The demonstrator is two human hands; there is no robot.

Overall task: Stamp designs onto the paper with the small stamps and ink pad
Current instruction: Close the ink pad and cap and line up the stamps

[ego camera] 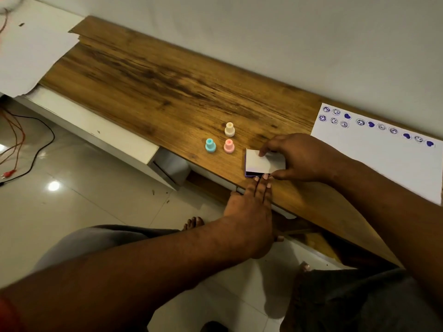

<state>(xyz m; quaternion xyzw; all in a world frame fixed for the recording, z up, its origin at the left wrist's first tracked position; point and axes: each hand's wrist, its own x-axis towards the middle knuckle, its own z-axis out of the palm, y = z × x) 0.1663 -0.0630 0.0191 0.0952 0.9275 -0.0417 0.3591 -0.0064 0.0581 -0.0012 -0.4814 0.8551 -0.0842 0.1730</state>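
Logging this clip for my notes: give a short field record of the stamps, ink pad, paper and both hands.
stamps: blue stamp, pink stamp, cream stamp, upright on table, untouched
ink pad: white lid over purple base
right hand: pinches ink pad
left hand: straight fingers at its near edge
paper: purple prints along far edge

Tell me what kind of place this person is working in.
Probably a room in a home: a low wooden shelf against a plain white wall, glossy floor tiles, and a bare foot below.
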